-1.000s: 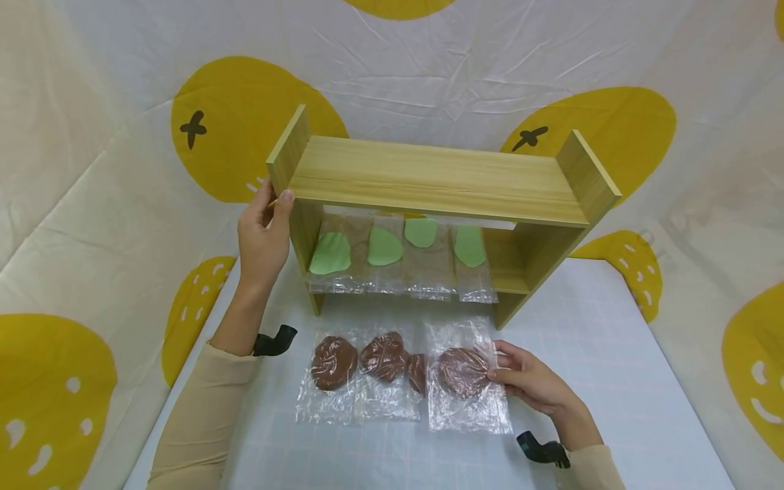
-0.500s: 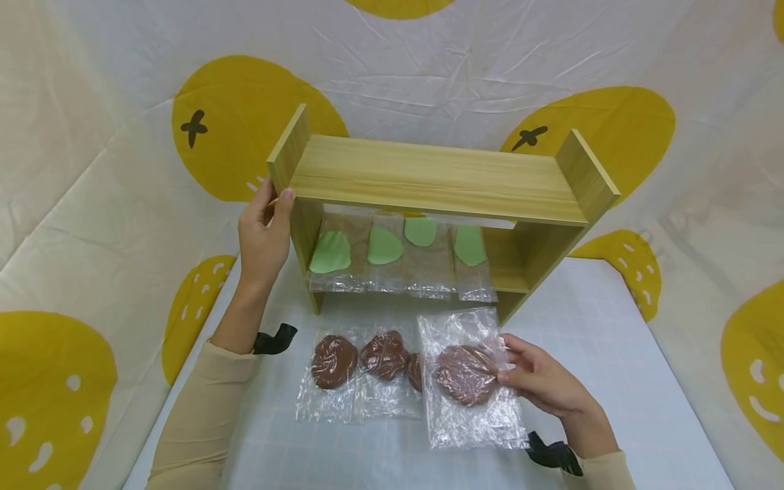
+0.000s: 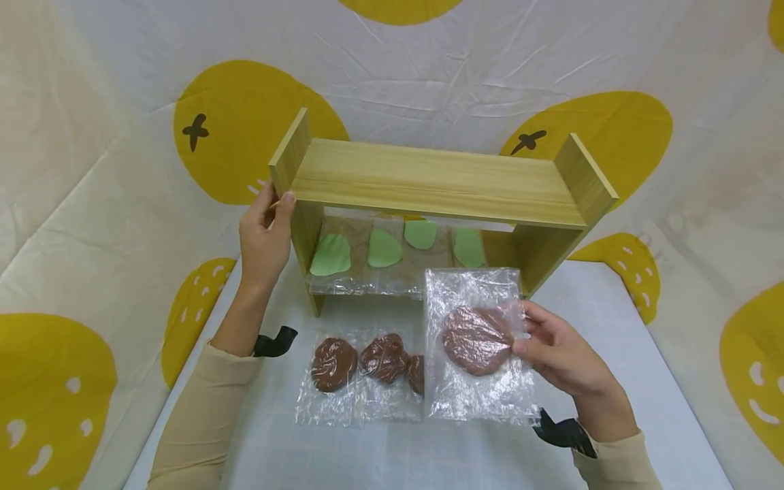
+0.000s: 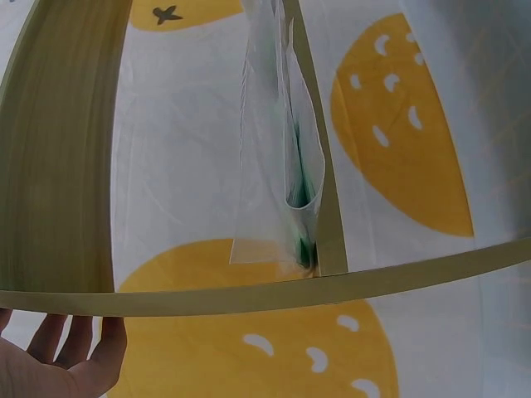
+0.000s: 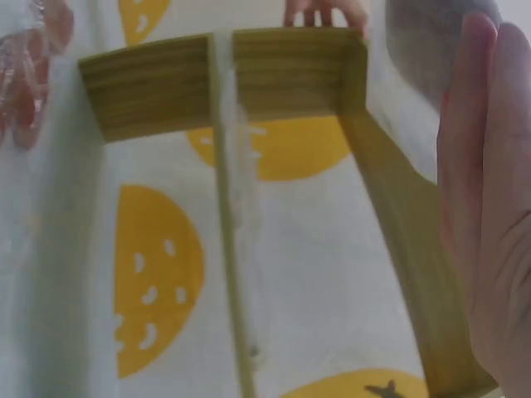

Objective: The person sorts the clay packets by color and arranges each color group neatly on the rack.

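Note:
My right hand (image 3: 572, 354) pinches the right edge of a clear plastic bag (image 3: 453, 401) with a flat brown disc (image 3: 476, 340) inside. The bag hangs upright in front of the wooden shelf (image 3: 441, 180), covering part of its lower board. With thumb in front and fingers behind, my left hand (image 3: 265, 235) holds the shelf's left side panel (image 3: 300, 228); the left wrist view shows those fingers (image 4: 104, 356) against the panel's outer face. On the lower board lie several clear bags with flat green pieces (image 3: 384, 248). In the right wrist view the held bag (image 5: 423, 75) is partly cut off.
On the white table (image 3: 294, 456), before the shelf, lie bagged brown pieces: one round (image 3: 333, 365), one lumpy (image 3: 384, 357), and one (image 3: 416, 374) partly behind the held bag. A white cloth (image 3: 422, 82) with yellow shapes hangs behind the shelf.
My right hand has raised the bagged brown disc off the table, up toward the shelf and slightly rightward. The left hand stays on the shelf panel.

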Action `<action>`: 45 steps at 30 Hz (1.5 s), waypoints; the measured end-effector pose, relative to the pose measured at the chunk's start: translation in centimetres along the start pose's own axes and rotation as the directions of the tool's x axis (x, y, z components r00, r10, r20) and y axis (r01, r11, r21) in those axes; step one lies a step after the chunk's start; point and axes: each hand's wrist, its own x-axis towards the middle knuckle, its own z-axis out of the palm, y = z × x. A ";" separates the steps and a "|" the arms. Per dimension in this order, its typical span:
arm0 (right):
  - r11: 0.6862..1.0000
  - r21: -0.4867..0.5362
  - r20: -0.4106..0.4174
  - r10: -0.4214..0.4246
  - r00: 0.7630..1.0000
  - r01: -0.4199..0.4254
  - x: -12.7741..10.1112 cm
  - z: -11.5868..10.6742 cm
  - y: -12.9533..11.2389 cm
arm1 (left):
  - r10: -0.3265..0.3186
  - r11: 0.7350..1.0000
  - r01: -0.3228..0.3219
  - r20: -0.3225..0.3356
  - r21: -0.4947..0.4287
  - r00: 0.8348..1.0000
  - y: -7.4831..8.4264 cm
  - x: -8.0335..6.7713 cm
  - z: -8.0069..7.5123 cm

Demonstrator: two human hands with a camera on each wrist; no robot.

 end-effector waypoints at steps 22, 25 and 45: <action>0.992 -0.099 -0.214 -0.102 0.971 0.082 10.4 0.6 -10.5 | -0.014 1.000 0.014 -0.001 -0.002 1.000 -0.3 0.0 -0.1; 0.994 -0.103 -0.256 -0.063 0.965 0.038 12.6 0.8 -11.0 | -0.023 1.000 0.023 -0.007 0.010 1.000 0.7 -0.2 0.1; 0.998 0.031 -0.375 0.069 0.924 -0.062 24.7 2.5 -10.2 | -0.032 0.999 0.032 -0.013 0.026 0.999 3.7 -0.7 0.4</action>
